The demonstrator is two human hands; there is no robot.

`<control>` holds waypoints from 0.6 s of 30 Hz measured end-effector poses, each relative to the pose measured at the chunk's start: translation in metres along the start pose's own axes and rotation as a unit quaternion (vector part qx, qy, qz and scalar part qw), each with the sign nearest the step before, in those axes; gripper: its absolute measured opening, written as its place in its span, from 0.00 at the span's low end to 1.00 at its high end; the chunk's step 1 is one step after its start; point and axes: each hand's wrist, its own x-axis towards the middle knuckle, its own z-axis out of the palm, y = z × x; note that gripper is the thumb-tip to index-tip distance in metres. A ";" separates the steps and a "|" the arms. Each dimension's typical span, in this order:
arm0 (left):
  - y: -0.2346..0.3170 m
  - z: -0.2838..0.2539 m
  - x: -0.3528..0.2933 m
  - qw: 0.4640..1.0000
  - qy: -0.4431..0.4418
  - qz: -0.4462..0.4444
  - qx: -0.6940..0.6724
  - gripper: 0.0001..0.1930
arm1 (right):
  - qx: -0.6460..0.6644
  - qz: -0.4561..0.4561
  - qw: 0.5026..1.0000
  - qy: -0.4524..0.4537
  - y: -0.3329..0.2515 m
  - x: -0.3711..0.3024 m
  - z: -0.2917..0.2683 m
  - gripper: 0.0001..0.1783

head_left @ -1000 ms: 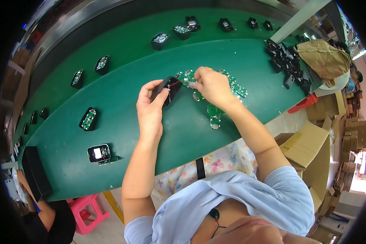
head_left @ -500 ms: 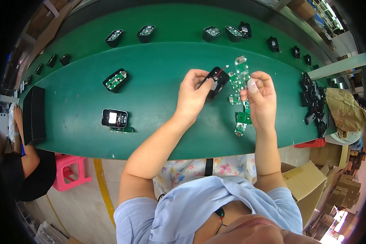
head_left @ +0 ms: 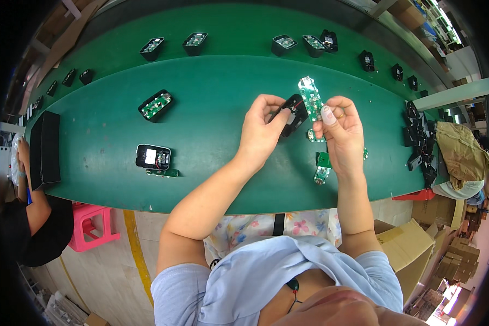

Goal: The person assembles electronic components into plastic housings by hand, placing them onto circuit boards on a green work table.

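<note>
Closed around a black plastic housing [head_left: 296, 120], my left hand [head_left: 259, 127] keeps it tilted above the green table. My right hand [head_left: 339, 122] pinches a green circuit board [head_left: 311, 96] by its lower end, close beside the housing. A white covering wraps the right thumb. Beneath and beside the right hand lie loose boards, among them one green board [head_left: 321, 167] nearer to me. Left of my hands, a black housing with a board in it [head_left: 156, 106] rests on the table. Nearer stands an open housing with a white block inside [head_left: 152, 157], another board [head_left: 163, 173] against its near side.
Several black housings [head_left: 194, 43] line the far green strip. A black box [head_left: 45, 152] stands at the left table end. Black housings are heaped at right [head_left: 420, 136], beside a brown bag [head_left: 462, 152]. A pink stool [head_left: 94, 228] and another person's arm [head_left: 35, 204] are at left.
The board in my right hand has moved left, up against the housing, and turned its face. My left hand and the housing have shifted slightly right and nearer.
</note>
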 end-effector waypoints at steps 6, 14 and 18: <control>-0.001 -0.001 0.000 1.000 -0.004 0.005 -0.015 0.09 | -0.036 0.005 0.999 -0.004 0.005 0.000 -0.002 0.11; 0.007 0.006 -0.006 0.996 -0.050 0.003 -0.075 0.13 | -0.117 0.021 0.993 -0.008 0.011 -0.008 -0.004 0.12; 0.007 -0.001 -0.006 0.998 -0.057 -0.023 -0.003 0.14 | -0.218 -0.102 0.971 0.009 0.019 -0.006 0.001 0.13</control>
